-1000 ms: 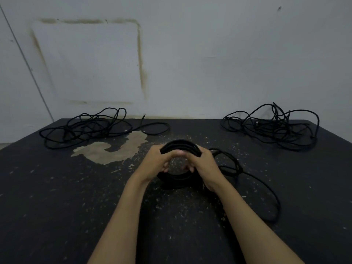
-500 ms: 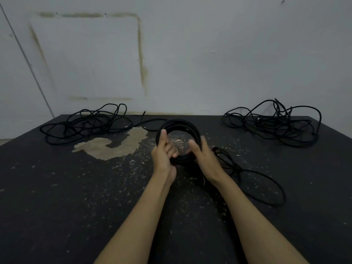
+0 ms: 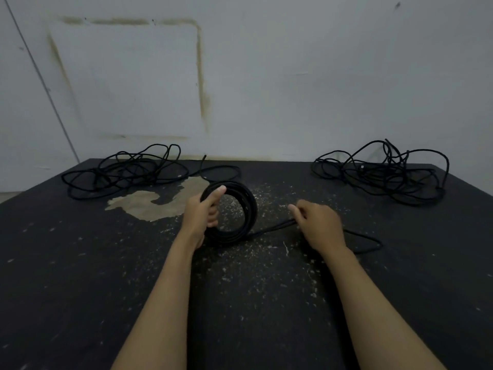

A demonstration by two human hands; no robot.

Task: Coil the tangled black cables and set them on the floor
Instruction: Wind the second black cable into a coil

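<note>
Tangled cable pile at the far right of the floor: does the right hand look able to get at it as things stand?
Probably yes, but not right away. The floor between the right hand and the tangled pile looks bare, so the way seems free. But the hand pinches the loose cable tail running from the coil and would need to release it.

Dark speckled floor (image 3: 80, 289) with tan worn patch (image 3: 160, 204) — pale wall (image 3: 320, 76), stained square outline (image 3: 128, 78).
</note>
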